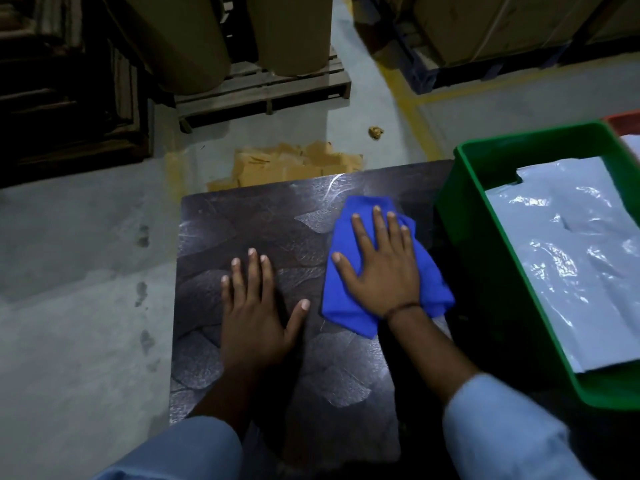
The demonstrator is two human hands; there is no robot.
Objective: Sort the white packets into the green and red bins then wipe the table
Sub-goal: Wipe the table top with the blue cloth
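A dark patterned table (270, 216) fills the middle of the head view. My right hand (381, 265) lies flat, fingers spread, pressing a blue cloth (433, 278) onto the table's right part. My left hand (256, 306) rests palm down on the bare tabletop beside it, holding nothing. A green bin (464, 209) stands at the table's right side with white packets (571, 265) lying flat inside. Only a corner of the red bin (623, 121) shows behind it at the right edge.
Grey concrete floor lies left of and beyond the table. Flattened cardboard (294, 164) sits on the floor just past the far edge. A wooden pallet (263, 88) with large paper rolls stands further back, dark crates at the left, boxes on a pallet at the right.
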